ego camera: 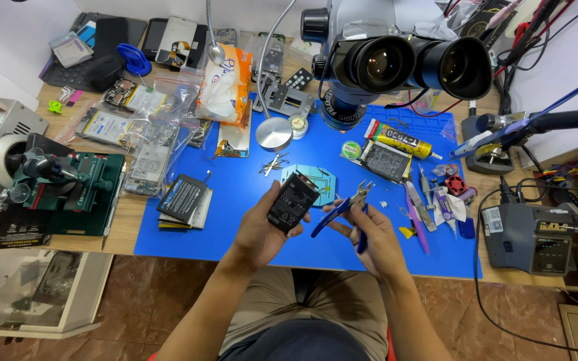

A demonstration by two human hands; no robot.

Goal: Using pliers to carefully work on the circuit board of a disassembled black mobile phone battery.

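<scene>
Head view: hands (316, 230) with battery (292, 202), cutters (349, 208)

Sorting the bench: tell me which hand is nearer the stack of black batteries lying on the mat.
Left. The left hand sits just right of the battery stack; the right hand, holding blue-handled cutters, is farther right.

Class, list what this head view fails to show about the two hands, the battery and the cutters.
- Underside of the black battery: hidden by the left hand that holds it.
- Cutter tips: too small to tell whether they are open.
- Blue cutter handles: partly covered by the right hand.
- Battery label print: too small to read.
</scene>
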